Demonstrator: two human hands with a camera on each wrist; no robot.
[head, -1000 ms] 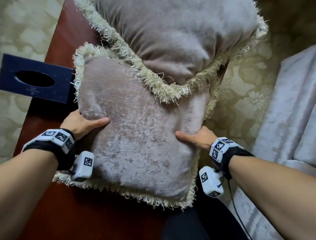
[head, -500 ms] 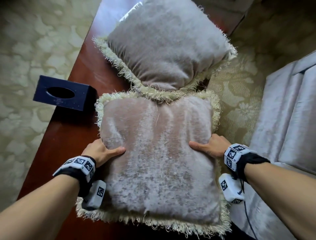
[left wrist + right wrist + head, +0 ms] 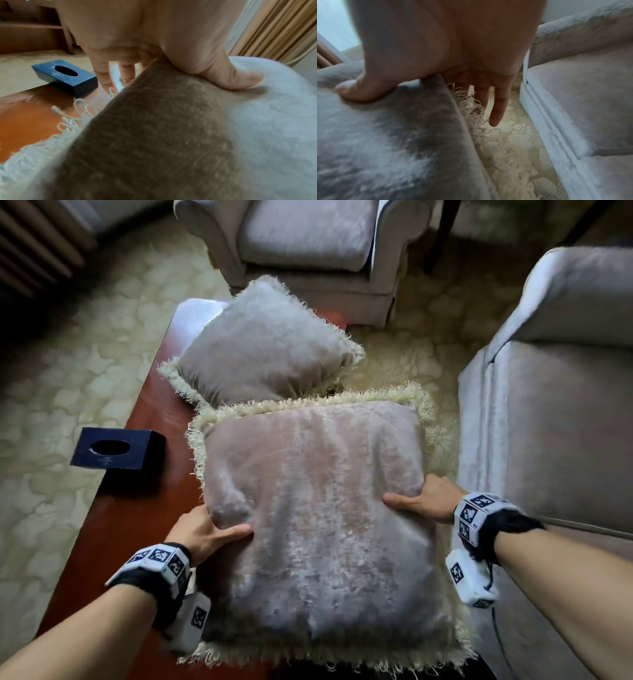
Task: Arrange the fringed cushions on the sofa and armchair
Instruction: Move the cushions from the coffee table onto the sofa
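Note:
Both hands hold a mauve velvet cushion (image 3: 315, 508) with a cream fringe, raised over the near end of the table. My left hand (image 3: 202, 532) grips its left side, thumb on top and fingers underneath. My right hand (image 3: 424, 501) grips the right side the same way. The left wrist view shows the thumb (image 3: 240, 78) pressed into the velvet (image 3: 171, 135). In the right wrist view the thumb (image 3: 354, 93) presses the cushion (image 3: 393, 135) while the fingers (image 3: 496, 108) reach down past the fringe. A second fringed cushion (image 3: 263, 350) lies on the table beyond. The armchair (image 3: 301, 237) stands ahead, the sofa (image 3: 555, 422) to the right.
A navy tissue box (image 3: 116, 448) sits on the left edge of the red-brown wooden table (image 3: 137, 508). Patterned cream carpet (image 3: 404, 357) fills the gap between table, armchair and sofa. A curtain (image 3: 274, 29) hangs behind.
The near cushion has come out from under the far cushion's fringe, towards me. Both hands keep their grip. The view has risen, bringing the armchair and sofa into sight.

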